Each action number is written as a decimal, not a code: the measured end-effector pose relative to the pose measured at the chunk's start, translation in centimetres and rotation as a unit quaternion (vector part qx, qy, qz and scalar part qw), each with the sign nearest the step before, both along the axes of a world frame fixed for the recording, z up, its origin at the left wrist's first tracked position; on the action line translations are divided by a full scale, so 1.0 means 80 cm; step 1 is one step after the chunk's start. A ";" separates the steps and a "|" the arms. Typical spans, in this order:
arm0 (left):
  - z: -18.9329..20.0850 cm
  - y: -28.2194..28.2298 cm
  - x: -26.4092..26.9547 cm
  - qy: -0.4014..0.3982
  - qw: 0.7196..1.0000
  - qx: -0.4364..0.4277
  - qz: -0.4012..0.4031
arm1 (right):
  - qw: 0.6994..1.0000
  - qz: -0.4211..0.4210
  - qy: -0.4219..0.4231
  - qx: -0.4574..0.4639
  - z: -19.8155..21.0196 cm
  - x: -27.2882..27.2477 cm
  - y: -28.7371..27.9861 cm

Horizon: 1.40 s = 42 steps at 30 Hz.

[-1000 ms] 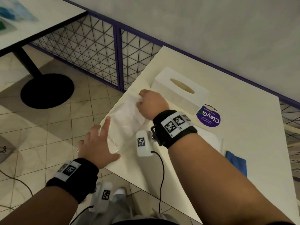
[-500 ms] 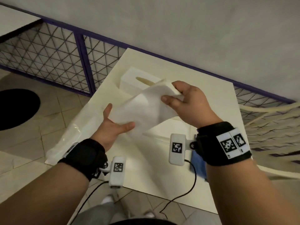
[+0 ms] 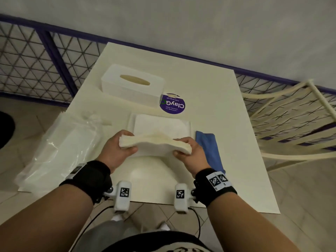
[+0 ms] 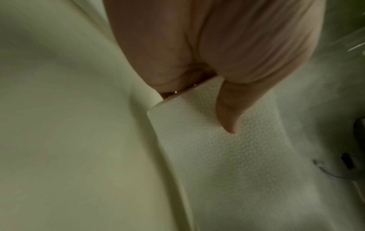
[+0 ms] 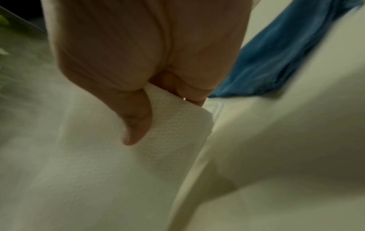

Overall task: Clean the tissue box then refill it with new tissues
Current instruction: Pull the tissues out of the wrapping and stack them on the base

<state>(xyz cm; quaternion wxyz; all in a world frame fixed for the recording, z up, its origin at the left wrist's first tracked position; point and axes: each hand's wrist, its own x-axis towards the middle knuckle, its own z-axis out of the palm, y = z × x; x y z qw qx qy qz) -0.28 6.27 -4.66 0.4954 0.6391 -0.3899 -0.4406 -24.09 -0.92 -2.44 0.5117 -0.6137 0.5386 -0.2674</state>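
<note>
A stack of white tissues (image 3: 154, 145) hangs level above the table, held at both ends. My left hand (image 3: 123, 144) grips its left end, thumb under, and my right hand (image 3: 183, 148) grips its right end. In the wrist views each thumb presses on the embossed tissues (image 4: 217, 148) (image 5: 158, 140). The white tissue box (image 3: 132, 88) with an oval slot stands at the back of the table. Its flat white base tray (image 3: 161, 124) lies just beyond my hands, with tissue in it.
A clear plastic tissue wrapper (image 3: 60, 148) lies at the table's left edge. A folded blue cloth (image 3: 211, 150) lies right of my right hand. A round purple sticker (image 3: 172, 104) sits beside the box. A cream rack (image 3: 291, 120) stands to the right.
The tissue stack came out of the wrapper on the left and moved to the centre. My left hand went from open under it to gripping its left end; the stack is now level.
</note>
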 end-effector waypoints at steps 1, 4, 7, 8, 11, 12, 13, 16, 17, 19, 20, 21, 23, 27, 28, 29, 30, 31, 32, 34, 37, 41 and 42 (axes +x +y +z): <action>-0.006 0.002 -0.004 -0.005 1.000 0.003 -0.002 | 1.000 0.001 -0.002 0.006 -0.007 -0.001 0.001; -0.015 0.004 -0.011 -0.005 1.000 0.007 0.013 | 1.000 -0.002 0.001 0.015 -0.016 -0.001 0.000; -0.022 0.004 -0.013 -0.004 0.999 0.014 0.034 | 1.000 0.001 0.017 0.008 -0.022 -0.001 -0.004; -0.025 0.004 -0.013 -0.006 0.999 0.019 0.039 | 0.999 0.000 0.032 0.005 -0.023 -0.001 -0.005; -0.035 0.006 -0.010 -0.057 0.997 0.040 0.034 | 0.997 0.006 0.075 0.004 -0.033 -0.006 -0.008; -0.035 0.006 -0.010 -0.087 0.995 0.049 0.030 | 0.997 0.012 0.082 0.000 -0.036 -0.008 -0.008; -0.034 0.004 -0.009 -0.116 0.991 0.056 0.025 | 0.996 0.017 0.085 -0.003 -0.037 -0.009 -0.009; -0.018 -0.013 -0.005 -0.169 0.984 0.055 0.021 | 0.997 -0.001 0.072 0.009 -0.027 -0.009 -0.025; -0.010 -0.023 -0.002 -0.165 0.985 0.047 0.026 | 0.998 -0.012 0.063 0.013 -0.021 -0.007 -0.036; 0.006 -0.048 0.002 -0.141 0.989 0.029 0.039 | 0.998 -0.043 0.033 0.016 -0.008 -0.002 -0.060; 0.015 -0.061 0.004 -0.136 0.989 0.029 0.045 | 0.998 -0.062 0.027 0.014 -0.001 0.002 -0.073; 0.021 -0.074 0.006 -0.137 0.989 0.033 0.050 | 0.996 -0.079 0.029 0.005 0.005 0.005 -0.085; 0.029 -0.096 0.008 -0.140 0.988 0.044 0.055 | 0.993 -0.107 0.040 -0.010 0.013 0.011 -0.106; 0.025 -0.120 0.010 -0.152 0.984 0.072 0.061 | 0.990 -0.118 0.083 -0.013 0.010 0.018 -0.131; 0.021 -0.122 0.011 -0.154 0.983 0.080 0.062 | 0.989 -0.114 0.094 -0.009 0.007 0.020 -0.133; 0.016 -0.123 0.012 -0.155 0.982 0.088 0.062 | 0.988 -0.110 0.107 -0.003 0.003 0.021 -0.134; 0.011 -0.123 0.012 -0.154 0.981 0.097 0.059 | 0.987 -0.106 0.118 0.003 -0.001 0.022 -0.134; 0.006 -0.123 0.012 -0.156 0.981 0.106 0.054 | 0.986 -0.103 0.127 0.011 -0.004 0.023 -0.134; 0.002 -0.123 0.012 -0.163 0.979 0.114 0.048 | 0.985 -0.104 0.134 0.018 -0.007 0.023 -0.133; -0.004 -0.121 0.013 -0.200 0.971 0.120 0.048 | 0.982 -0.118 0.144 0.025 -0.011 0.023 -0.132; 0.002 -0.115 0.017 -0.229 0.968 0.077 0.072 | 0.980 -0.132 0.150 -0.002 -0.012 0.026 -0.131; 0.021 -0.083 0.031 -0.267 0.961 0.019 0.067 | 0.978 -0.134 0.128 -0.097 -0.003 0.054 -0.122; 0.025 -0.071 0.036 -0.284 0.956 0.013 0.066 | 0.979 -0.123 0.115 -0.111 0.001 0.068 -0.117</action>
